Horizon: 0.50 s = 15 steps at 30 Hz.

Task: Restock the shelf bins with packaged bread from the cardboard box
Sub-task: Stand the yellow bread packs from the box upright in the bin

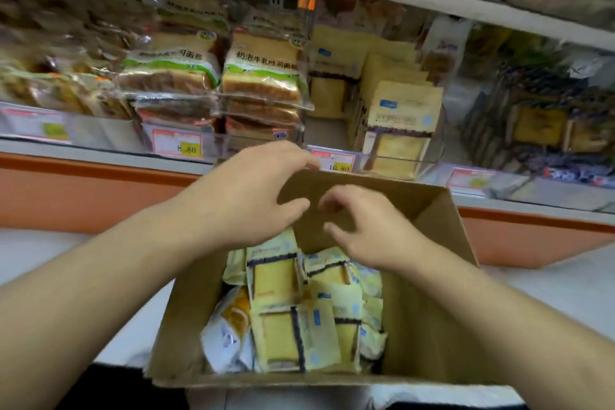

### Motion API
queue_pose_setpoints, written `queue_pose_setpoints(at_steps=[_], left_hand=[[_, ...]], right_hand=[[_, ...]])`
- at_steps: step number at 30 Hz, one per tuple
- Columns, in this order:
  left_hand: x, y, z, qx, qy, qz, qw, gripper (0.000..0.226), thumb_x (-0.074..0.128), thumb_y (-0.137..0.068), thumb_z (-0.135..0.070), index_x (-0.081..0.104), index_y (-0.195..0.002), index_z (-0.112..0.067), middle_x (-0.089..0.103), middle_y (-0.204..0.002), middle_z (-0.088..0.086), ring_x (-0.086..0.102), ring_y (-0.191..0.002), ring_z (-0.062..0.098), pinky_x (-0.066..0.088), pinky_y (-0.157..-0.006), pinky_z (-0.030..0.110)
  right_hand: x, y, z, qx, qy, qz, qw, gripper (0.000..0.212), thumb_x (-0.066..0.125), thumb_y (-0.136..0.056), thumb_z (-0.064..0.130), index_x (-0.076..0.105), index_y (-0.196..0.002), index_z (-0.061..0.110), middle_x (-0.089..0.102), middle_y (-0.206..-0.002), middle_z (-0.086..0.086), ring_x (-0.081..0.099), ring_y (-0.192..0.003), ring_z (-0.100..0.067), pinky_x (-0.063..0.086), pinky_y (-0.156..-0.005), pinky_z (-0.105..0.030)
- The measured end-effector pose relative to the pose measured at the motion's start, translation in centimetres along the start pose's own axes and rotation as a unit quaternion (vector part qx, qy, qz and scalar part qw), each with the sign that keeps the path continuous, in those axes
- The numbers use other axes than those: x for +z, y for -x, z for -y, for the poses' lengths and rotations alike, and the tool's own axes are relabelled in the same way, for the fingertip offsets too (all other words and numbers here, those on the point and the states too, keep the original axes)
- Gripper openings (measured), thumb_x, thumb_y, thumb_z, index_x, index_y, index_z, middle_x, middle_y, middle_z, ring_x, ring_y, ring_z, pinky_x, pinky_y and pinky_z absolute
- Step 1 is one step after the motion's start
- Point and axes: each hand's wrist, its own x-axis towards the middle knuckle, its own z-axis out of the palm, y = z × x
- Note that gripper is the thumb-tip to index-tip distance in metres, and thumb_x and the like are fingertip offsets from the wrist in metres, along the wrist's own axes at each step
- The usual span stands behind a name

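From the head view, an open cardboard box (429,293) sits below the shelf, holding a jumble of pale yellow bread packs (283,309), most lying flat with their long axes running roughly from the near wall toward the far wall; a white-and-orange pack (229,326) leans at the box's left side. Both hands hover over the far end of the box, close together but apart. The left hand (246,190) has loosely curled fingers holding nothing, and the right hand (362,226) is likewise loosely curled and empty. On the shelf, a clear bin (402,160) holds upright yellow packs (396,120) facing forward, and beside it stacked toast loaves (263,76) lie flat. Price tags (179,143) line the shelf edge. Bins at far left and right are too blurred to identify.
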Motion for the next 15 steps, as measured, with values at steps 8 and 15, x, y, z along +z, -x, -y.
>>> queue_pose_setpoints(at_steps=[8, 15], left_hand=[[4.0, 2.8, 3.9, -0.098, -0.069, 0.242, 0.963, 0.066, 0.062, -0.096, -0.058, 0.041, -0.153, -0.033, 0.049, -0.152, -0.009, 0.05, -0.135, 0.013, 0.047, -0.11, 0.035], [2.0, 1.0, 5.1, -0.097, -0.11, 0.29, 0.946, 0.066, 0.058, -0.098, -0.058, 0.036, -0.155, -0.034, 0.047, -0.154, -0.009, 0.053, -0.134, 0.017, 0.051, -0.106, 0.036]], right_hand=[[11.3, -3.5, -1.1, 0.17, -0.096, 0.184, 0.963, 0.049, 0.077, -0.094, 0.034, 0.055, -0.136, 0.024, 0.066, -0.135, 0.0, 0.065, -0.121, -0.024, 0.054, -0.103, -0.04], [16.6, -6.7, -1.9, 0.276, -0.257, 0.168, 0.911, 0.066, 0.09, -0.081, 0.024, 0.052, -0.135, 0.022, 0.068, -0.127, 0.001, 0.065, -0.119, -0.023, 0.059, -0.099, -0.043]])
